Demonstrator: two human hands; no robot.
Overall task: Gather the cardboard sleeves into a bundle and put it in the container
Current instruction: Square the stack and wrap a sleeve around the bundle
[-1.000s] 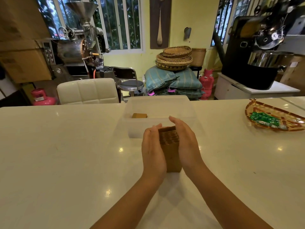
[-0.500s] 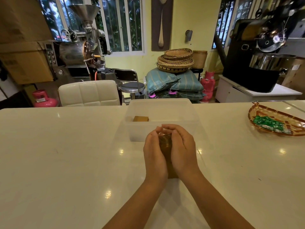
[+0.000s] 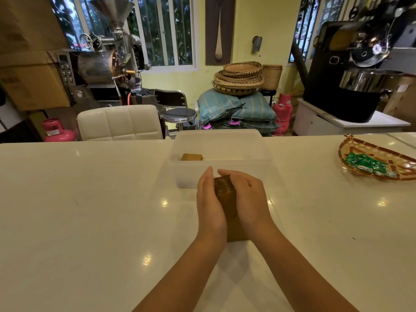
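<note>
A stack of brown cardboard sleeves (image 3: 227, 199) stands on edge on the white table, pressed between my two palms. My left hand (image 3: 209, 206) lies flat against its left side. My right hand (image 3: 248, 199) presses the right side, its fingers curled over the top front. Just beyond the hands sits the translucent white plastic container (image 3: 258, 152), its near wall almost touching my fingertips. Another brown bundle of sleeves (image 3: 191, 157) lies inside the container at its left. The lower part of the stack is hidden by my hands.
A woven tray (image 3: 360, 149) with green packets (image 3: 369, 164) sits at the table's right edge. A white padded chair (image 3: 119, 122) stands behind the table's far edge. Roasting machines, baskets and sacks fill the room beyond.
My hands closed tighter on the stack, the right fingers curling over its top. Since half a second ago the fingertips have parted a little.
</note>
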